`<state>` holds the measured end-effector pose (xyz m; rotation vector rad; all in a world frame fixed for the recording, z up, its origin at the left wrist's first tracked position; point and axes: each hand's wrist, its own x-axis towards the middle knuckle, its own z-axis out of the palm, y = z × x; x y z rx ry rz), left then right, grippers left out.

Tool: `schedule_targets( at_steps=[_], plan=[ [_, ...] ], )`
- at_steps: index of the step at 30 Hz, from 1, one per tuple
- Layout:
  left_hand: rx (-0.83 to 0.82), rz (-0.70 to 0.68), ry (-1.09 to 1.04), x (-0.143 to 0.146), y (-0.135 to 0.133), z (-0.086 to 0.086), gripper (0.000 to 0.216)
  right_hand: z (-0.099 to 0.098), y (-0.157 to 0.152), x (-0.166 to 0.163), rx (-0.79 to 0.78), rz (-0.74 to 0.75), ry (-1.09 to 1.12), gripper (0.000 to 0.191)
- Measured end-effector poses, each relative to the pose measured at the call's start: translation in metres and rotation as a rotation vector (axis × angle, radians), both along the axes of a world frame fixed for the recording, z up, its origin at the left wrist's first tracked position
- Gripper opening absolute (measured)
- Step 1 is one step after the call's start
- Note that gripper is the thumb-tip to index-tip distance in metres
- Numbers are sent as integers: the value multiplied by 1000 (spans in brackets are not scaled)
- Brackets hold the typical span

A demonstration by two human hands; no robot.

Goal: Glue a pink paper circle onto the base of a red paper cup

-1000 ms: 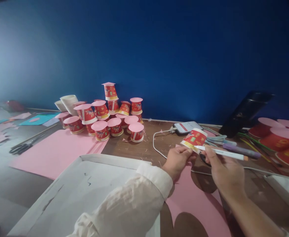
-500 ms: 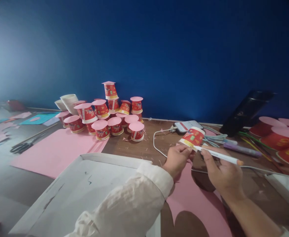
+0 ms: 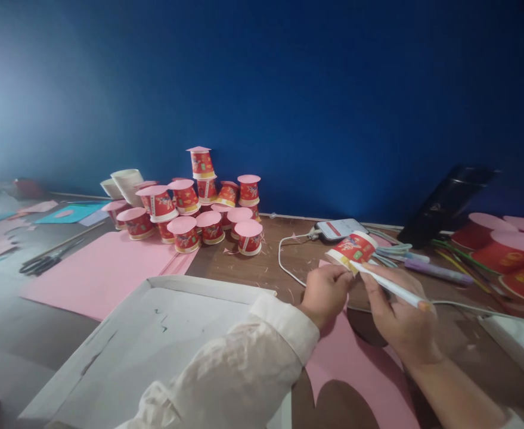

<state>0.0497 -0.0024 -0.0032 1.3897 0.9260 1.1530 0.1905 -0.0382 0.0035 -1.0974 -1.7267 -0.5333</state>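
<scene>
My left hand (image 3: 328,293) is closed, its fingertips pinched at the rim of a red printed paper cup (image 3: 353,245). That cup is tilted, its wide rim toward me and its base leaning up and to the right. A sheet of pink paper (image 3: 346,357) with rounded cut-outs runs beneath the hands, and part of it shows beside the cup. Whether the left fingers also grip the paper is hidden. My right hand (image 3: 407,325) is closed around a white marker pen (image 3: 393,286) with an orange end. The marker's tip meets the cup's rim near the left fingertips.
Several upturned red cups (image 3: 185,233) topped with pink discs stand stacked against the blue wall. A white box lid (image 3: 172,345), pink sheets (image 3: 96,268) and scissors (image 3: 45,262) lie leftward. Behind the cup is a phone (image 3: 340,229); a black bottle (image 3: 445,205) leans at right.
The cup has tipped and shifted slightly right. The right hand and marker have moved a little lower and left, with the marker now angled more steeply. The left hand stays by the rim.
</scene>
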Motion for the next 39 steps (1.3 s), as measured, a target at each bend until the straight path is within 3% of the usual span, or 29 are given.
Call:
schedule_targets(
  at_steps=[11, 14, 17, 21, 33, 39],
  plan=[
    [174, 44, 89, -2, 2, -2, 38, 0, -2, -2, -48, 51, 30, 15],
    [40, 29, -16, 1, 4, -5, 35, 2, -3, -2, -41, 34, 65, 17],
    [-221, -28, -321, 4, 8, -6, 24, 5, -5, 0, 1, -19, 128, 17],
    [-389, -119, -647, 4, 12, -5, 42, 7, -5, 2, 27, -74, 161, 18],
    [-427, -142, -735, 4, 13, -6, 56, -6, -1, 2, -27, 21, 97, 19],
    [-433, -141, -728, 4, 13, -5, 56, -7, 1, 2, -26, -30, 66, 19]
  ],
)
